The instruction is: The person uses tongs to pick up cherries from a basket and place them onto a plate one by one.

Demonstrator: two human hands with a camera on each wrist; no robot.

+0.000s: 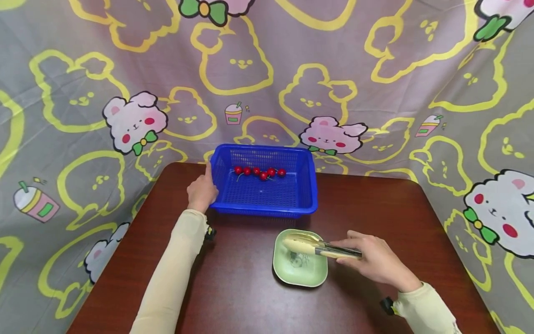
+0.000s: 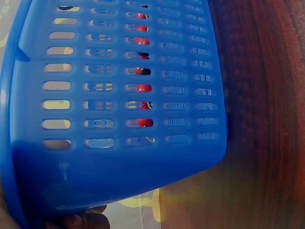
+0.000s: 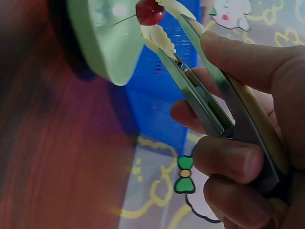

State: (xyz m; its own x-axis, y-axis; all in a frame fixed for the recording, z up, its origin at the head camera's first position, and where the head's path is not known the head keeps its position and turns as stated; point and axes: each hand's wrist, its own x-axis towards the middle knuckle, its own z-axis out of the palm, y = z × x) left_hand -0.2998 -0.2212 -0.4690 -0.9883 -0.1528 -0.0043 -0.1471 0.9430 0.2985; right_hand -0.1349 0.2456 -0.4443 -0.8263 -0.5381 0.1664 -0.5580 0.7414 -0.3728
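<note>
The left hand [image 1: 202, 189] is gripping the left rim of the blue basket [image 1: 260, 208], probably steadying it; six cherries [image 1: 263, 176] are lying inside, right of those fingers. Nearer the body, a green dish [image 1: 300, 273] is sitting beneath another cherry [image 3: 150, 12], which the tongs [image 1: 306, 246] are pinching, apart from the right hand [image 1: 371, 257], whose fingers are grasping the handles, seemingly for control.

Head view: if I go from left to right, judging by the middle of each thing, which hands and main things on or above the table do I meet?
Left hand → basket → plate → tongs → right hand.
</note>
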